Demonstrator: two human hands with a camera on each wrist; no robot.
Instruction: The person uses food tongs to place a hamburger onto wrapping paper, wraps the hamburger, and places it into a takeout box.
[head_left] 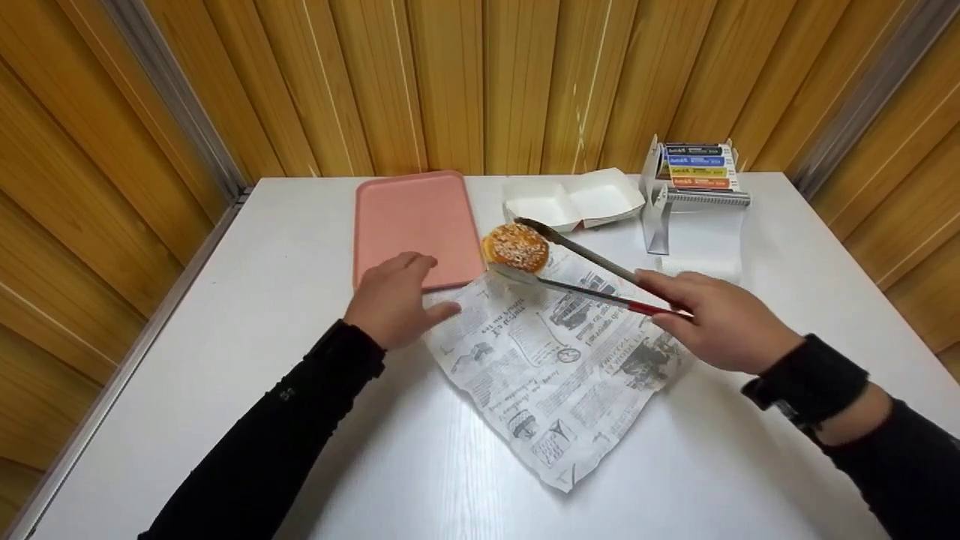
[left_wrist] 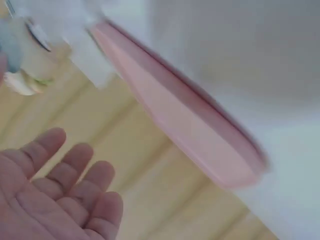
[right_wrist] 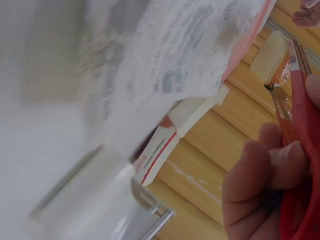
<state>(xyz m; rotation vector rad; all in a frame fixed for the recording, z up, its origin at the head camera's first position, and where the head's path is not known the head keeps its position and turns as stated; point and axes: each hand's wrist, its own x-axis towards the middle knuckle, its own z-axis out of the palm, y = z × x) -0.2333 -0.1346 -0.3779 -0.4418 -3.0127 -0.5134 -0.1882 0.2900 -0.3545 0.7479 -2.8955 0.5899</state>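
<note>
My right hand (head_left: 720, 319) grips tongs (head_left: 592, 259) with red handles. The tong ends pinch a golden burger bun (head_left: 517, 247) topped with pale flakes or seeds, over the far corner of the printed paper. Its pale side (right_wrist: 268, 59) shows in the right wrist view. My left hand (head_left: 397, 300) is held with fingers apart and nothing in it, near the close end of the pink tray (head_left: 412, 217). In the left wrist view its palm and fingers are seen with the fingers slightly bent. The newspaper-print wrapping paper (head_left: 555, 390) lies as a diamond on the table.
An opened white paper box (head_left: 574, 202) stands at the back, right of the tray. Farther right is a metal rack (head_left: 656, 225) with colourful labelled boxes (head_left: 697, 169) and a white paper roll (head_left: 701, 266). Wood-look walls (head_left: 450, 82) border the white table (head_left: 225, 300).
</note>
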